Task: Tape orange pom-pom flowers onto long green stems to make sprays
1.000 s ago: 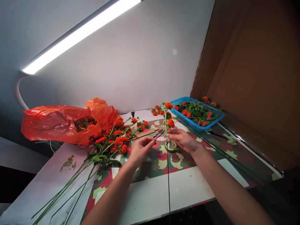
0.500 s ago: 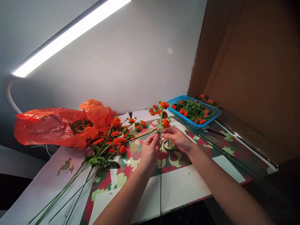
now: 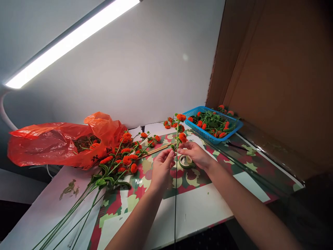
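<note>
An artificial flower stem (image 3: 176,194) with several fuzzy orange blooms (image 3: 181,118) near its top stands upright between my hands. My right hand (image 3: 196,155) comes from the right, thumb and fingertips pinched on the stem just below the lowest bloom. My left hand (image 3: 163,162) is closed in a pinch just left of the stem, at a small green bud-like piece (image 3: 172,147). Fingers partly hide where that piece meets the stem. Just beyond and below my right fingertips, a roll of green tape (image 3: 186,161) lies on the table.
Finished-looking orange flower sprays (image 3: 127,159) lie at left, beside a red plastic bag (image 3: 59,146). A blue basket (image 3: 218,140) of flower pieces stands at back right. Thin sticks (image 3: 156,150) lie behind my left hand. A lamp (image 3: 73,41) hangs above; a cardboard panel (image 3: 281,76) rises at right.
The whole view has shifted slightly, so things sit a little further left. Both hands keep almost the same pose at the stem.
</note>
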`<state>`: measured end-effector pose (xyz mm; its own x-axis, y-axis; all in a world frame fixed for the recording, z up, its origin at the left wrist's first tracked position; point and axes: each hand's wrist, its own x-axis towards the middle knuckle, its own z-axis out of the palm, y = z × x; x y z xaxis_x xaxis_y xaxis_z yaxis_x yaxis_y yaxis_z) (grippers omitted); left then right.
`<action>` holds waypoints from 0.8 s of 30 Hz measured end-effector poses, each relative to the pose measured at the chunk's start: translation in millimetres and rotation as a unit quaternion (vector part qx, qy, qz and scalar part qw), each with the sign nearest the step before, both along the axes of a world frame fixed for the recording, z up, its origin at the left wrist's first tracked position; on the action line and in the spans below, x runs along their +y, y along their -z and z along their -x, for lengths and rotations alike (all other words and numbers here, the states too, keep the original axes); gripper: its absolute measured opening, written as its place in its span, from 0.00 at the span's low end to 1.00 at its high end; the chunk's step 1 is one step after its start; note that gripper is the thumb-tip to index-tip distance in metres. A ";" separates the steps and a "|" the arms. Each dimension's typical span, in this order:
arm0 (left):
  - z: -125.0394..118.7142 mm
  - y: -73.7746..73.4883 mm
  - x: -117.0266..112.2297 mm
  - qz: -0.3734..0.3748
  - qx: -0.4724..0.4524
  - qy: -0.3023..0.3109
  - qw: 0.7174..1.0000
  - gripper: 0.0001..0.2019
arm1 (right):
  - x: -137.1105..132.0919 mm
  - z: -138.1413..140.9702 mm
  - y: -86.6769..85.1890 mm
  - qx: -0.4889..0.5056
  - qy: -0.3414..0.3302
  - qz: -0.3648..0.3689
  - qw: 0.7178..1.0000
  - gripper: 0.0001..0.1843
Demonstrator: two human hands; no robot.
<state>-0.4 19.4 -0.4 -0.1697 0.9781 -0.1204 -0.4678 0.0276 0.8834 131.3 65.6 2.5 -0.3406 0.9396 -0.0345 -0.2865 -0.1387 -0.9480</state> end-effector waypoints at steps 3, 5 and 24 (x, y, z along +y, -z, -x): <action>1.7 2.4 -0.4 -0.032 0.049 -0.002 0.998 0.14 | 0.0 0.9 -0.1 -0.002 0.000 -0.007 1.000 0.13; 2.5 2.4 -1.4 -0.036 0.060 -0.001 0.998 0.14 | -0.6 1.7 -1.4 -0.010 0.010 -0.010 1.000 0.13; 1.9 -14.2 -4.9 0.038 0.070 0.037 0.996 0.18 | -1.4 5.5 -4.1 -0.041 0.040 -0.052 0.997 0.13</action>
